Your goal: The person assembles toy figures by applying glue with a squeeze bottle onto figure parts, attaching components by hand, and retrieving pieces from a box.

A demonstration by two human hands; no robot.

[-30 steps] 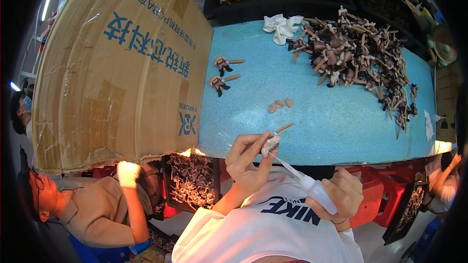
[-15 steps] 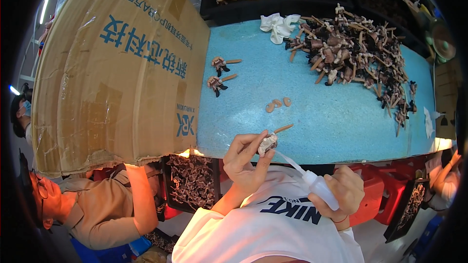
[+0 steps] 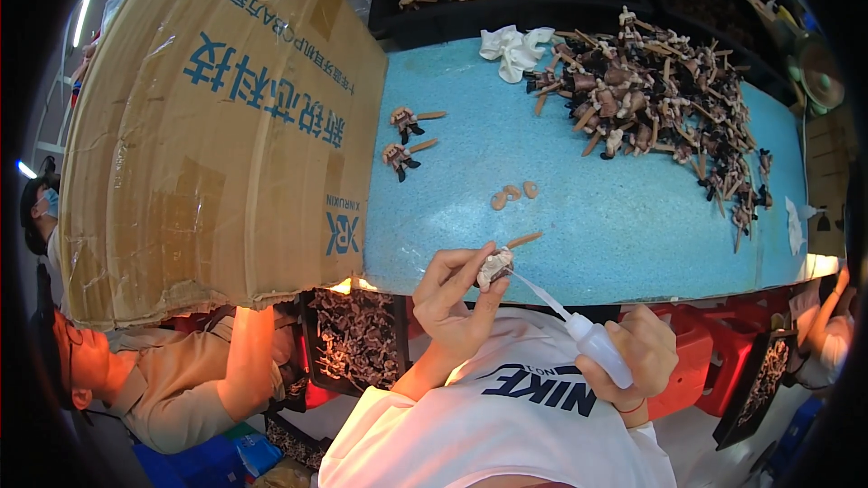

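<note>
Over the near edge of the blue table mat (image 3: 461,226), my left hand (image 3: 450,303) pinches a small figurine (image 3: 494,268), whitish on the side facing up, with a brown stick poking out to the right. A translucent squeeze bottle (image 3: 604,354) is gripped in my right hand (image 3: 646,352). Its long thin nozzle reaches up to the figurine; whether the tip touches I cannot tell. Just beyond lie three small tan pieces (image 3: 514,192). Two figurines with sticks, an upper one (image 3: 406,121) and a lower one (image 3: 398,155), rest on the mat's left side.
A large pile of figurines (image 3: 633,99) covers the far right, beside a crumpled white tissue (image 3: 514,52). Black trays (image 3: 470,4) line the back. A tall cardboard box (image 3: 217,154) walls off the left. Behind it a co-worker (image 3: 181,380) sits near another filled tray (image 3: 354,334).
The bottle and my right hand have shifted very slightly, with the nozzle a little higher at the figurine. At left, the co-worker's head and arm have moved slightly left.
</note>
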